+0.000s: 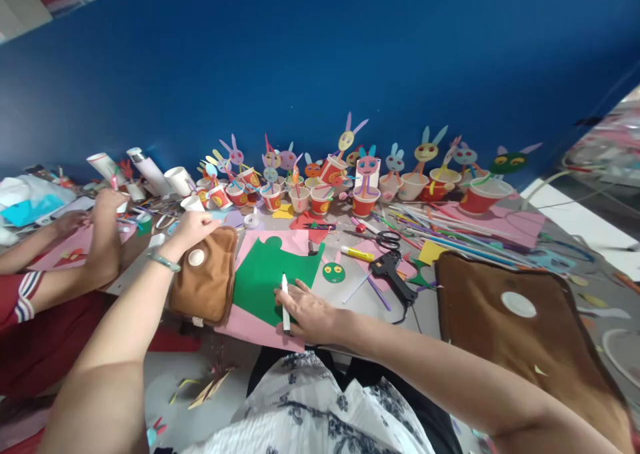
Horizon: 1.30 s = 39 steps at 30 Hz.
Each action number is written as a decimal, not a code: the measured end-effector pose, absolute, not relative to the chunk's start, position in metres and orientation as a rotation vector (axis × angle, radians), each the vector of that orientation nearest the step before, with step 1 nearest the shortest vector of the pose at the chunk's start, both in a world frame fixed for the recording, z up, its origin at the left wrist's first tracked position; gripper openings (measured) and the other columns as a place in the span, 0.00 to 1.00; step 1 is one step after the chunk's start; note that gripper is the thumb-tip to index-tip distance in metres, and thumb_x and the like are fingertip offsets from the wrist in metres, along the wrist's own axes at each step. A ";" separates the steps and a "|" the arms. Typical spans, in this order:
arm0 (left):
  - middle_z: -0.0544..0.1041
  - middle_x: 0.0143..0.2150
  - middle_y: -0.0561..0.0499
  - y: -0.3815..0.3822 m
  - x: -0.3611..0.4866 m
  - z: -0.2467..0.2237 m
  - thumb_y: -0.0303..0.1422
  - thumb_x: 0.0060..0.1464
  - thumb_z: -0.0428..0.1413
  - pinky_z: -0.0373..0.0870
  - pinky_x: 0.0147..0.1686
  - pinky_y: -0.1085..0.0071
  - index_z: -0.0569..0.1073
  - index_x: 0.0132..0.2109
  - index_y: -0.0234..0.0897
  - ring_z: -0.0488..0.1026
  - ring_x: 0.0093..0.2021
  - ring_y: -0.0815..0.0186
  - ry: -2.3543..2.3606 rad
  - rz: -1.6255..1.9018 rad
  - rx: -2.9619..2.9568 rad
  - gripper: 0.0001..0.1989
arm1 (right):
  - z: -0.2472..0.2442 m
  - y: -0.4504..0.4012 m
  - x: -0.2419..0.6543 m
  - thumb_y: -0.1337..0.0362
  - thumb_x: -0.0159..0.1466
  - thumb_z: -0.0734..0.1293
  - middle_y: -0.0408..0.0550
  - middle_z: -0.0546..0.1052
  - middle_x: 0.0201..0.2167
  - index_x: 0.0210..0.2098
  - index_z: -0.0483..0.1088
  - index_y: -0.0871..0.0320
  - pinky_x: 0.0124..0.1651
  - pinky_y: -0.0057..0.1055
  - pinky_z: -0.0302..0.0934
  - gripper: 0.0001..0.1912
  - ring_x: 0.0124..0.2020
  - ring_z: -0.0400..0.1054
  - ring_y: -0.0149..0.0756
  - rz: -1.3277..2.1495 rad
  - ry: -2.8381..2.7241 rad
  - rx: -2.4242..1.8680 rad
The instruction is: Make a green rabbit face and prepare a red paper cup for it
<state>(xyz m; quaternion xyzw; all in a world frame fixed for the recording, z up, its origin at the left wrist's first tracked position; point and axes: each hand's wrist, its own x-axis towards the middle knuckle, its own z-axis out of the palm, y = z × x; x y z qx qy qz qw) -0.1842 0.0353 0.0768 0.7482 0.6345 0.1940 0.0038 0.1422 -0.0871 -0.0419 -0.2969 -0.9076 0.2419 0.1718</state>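
My right hand [313, 314] rests low over a green paper sheet [257, 274], its fingers around a white marker [285, 304] that stands nearly upright in the picture. The green sheet has a cut-out upper edge and overlaps pink paper [250, 327]. Above a brown cushion-like pouch [213, 281], my left hand [193, 231] is closed, its fingers curled near a small white cup [193, 204]; whatever they hold is hidden. Just right of the green sheet lies a small green paper face [333, 272] with yellow eyes.
Decorated paper cups [365, 201] with rabbit faces line the blue wall [320, 54]. Scissors [385, 240], a yellow glue stick [357, 253] and a black glue gun [395, 277] lie to the right, before a large brown pouch [480, 307]. Another person's arm [100, 261] is at left.
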 end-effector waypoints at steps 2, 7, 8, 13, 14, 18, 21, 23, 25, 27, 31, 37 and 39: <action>0.61 0.21 0.56 0.046 -0.167 0.071 0.39 0.53 0.54 0.52 0.29 0.71 0.59 0.21 0.39 0.57 0.25 0.69 1.931 0.494 2.383 0.17 | -0.039 -0.082 0.144 0.60 0.63 0.72 0.56 0.77 0.50 0.54 0.66 0.57 0.63 0.48 0.60 0.22 0.53 0.72 0.46 0.782 -2.582 -0.825; 0.78 0.38 0.48 0.041 -0.086 0.066 0.34 0.55 0.56 0.64 0.39 0.70 0.75 0.35 0.36 0.73 0.38 0.63 1.443 0.379 2.539 0.06 | -0.020 -0.063 0.176 0.60 0.69 0.65 0.54 0.79 0.44 0.49 0.67 0.55 0.45 0.37 0.68 0.11 0.41 0.75 0.42 0.866 -2.408 -0.964; 0.79 0.37 0.48 0.038 -0.067 0.065 0.34 0.56 0.56 0.65 0.39 0.70 0.76 0.35 0.36 0.73 0.37 0.63 1.356 0.326 2.543 0.06 | -0.019 -0.059 0.184 0.60 0.70 0.63 0.53 0.80 0.42 0.48 0.67 0.56 0.43 0.37 0.68 0.10 0.40 0.76 0.42 0.835 -2.373 -0.973; 0.80 0.38 0.45 0.034 0.008 0.046 0.26 0.58 0.53 0.66 0.39 0.69 0.78 0.35 0.35 0.75 0.38 0.61 1.079 0.146 2.680 0.08 | -0.025 -0.043 0.217 0.59 0.72 0.60 0.53 0.81 0.41 0.50 0.68 0.56 0.43 0.39 0.68 0.12 0.40 0.77 0.43 0.680 -2.127 -1.064; 0.81 0.40 0.44 0.037 0.016 0.039 0.25 0.57 0.54 0.67 0.39 0.68 0.78 0.37 0.35 0.76 0.40 0.60 1.060 0.113 2.704 0.08 | -0.026 -0.040 0.221 0.57 0.72 0.59 0.53 0.81 0.40 0.53 0.67 0.56 0.44 0.39 0.68 0.14 0.39 0.77 0.43 0.688 -2.061 -1.095; 0.80 0.38 0.43 0.050 0.031 0.007 0.25 0.57 0.53 0.68 0.39 0.66 0.79 0.37 0.34 0.76 0.40 0.57 1.107 0.068 2.731 0.09 | -0.024 -0.036 0.231 0.50 0.74 0.54 0.47 0.79 0.31 0.57 0.69 0.56 0.39 0.36 0.67 0.23 0.33 0.74 0.40 0.769 -1.865 -1.165; 0.80 0.40 0.43 0.058 0.030 -0.013 0.25 0.56 0.54 0.68 0.44 0.65 0.78 0.39 0.34 0.76 0.44 0.57 1.079 0.074 2.735 0.08 | -0.019 -0.035 0.236 0.48 0.73 0.54 0.44 0.74 0.24 0.48 0.74 0.56 0.32 0.33 0.62 0.24 0.26 0.69 0.37 0.737 -1.788 -1.216; 0.79 0.41 0.44 0.061 0.027 -0.020 0.26 0.57 0.54 0.68 0.45 0.65 0.77 0.40 0.35 0.75 0.46 0.58 1.067 0.099 2.717 0.08 | -0.019 -0.034 0.240 0.47 0.72 0.57 0.45 0.73 0.25 0.43 0.74 0.56 0.29 0.32 0.61 0.22 0.25 0.67 0.36 0.692 -1.715 -1.236; 0.78 0.40 0.45 0.064 0.024 -0.024 0.27 0.59 0.54 0.68 0.45 0.66 0.76 0.39 0.35 0.74 0.45 0.59 1.060 0.149 2.660 0.06 | -0.022 -0.031 0.243 0.47 0.71 0.60 0.46 0.74 0.28 0.39 0.71 0.55 0.29 0.32 0.61 0.19 0.27 0.67 0.35 0.650 -1.620 -1.243; 0.76 0.38 0.47 0.065 0.021 -0.024 0.28 0.59 0.55 0.68 0.43 0.67 0.74 0.37 0.35 0.73 0.43 0.61 1.044 0.214 2.571 0.03 | -0.026 -0.029 0.245 0.47 0.70 0.62 0.46 0.73 0.29 0.37 0.67 0.54 0.29 0.31 0.60 0.17 0.27 0.66 0.34 0.666 -1.522 -1.249; 0.73 0.40 0.49 0.063 0.018 -0.012 0.33 0.62 0.56 0.67 0.36 0.69 0.70 0.38 0.36 0.71 0.35 0.66 1.018 0.408 2.345 0.05 | -0.028 -0.024 0.249 0.46 0.68 0.66 0.41 0.71 0.24 0.36 0.64 0.54 0.23 0.27 0.53 0.18 0.21 0.60 0.29 0.875 -1.343 -1.260; 0.75 0.31 0.53 0.057 0.020 0.002 0.39 0.66 0.53 0.65 0.32 0.71 0.69 0.43 0.37 0.72 0.29 0.67 1.092 0.607 2.097 0.09 | -0.017 -0.024 0.247 0.45 0.63 0.71 0.38 0.70 0.20 0.35 0.66 0.55 0.20 0.26 0.50 0.20 0.17 0.56 0.26 1.069 -1.097 -1.169; 0.76 0.31 0.52 0.055 0.021 0.002 0.40 0.65 0.54 0.65 0.31 0.71 0.69 0.44 0.37 0.72 0.28 0.67 1.061 0.686 2.054 0.11 | -0.016 -0.024 0.246 0.45 0.64 0.71 0.36 0.68 0.18 0.35 0.65 0.54 0.21 0.26 0.52 0.20 0.16 0.56 0.26 1.074 -1.046 -1.141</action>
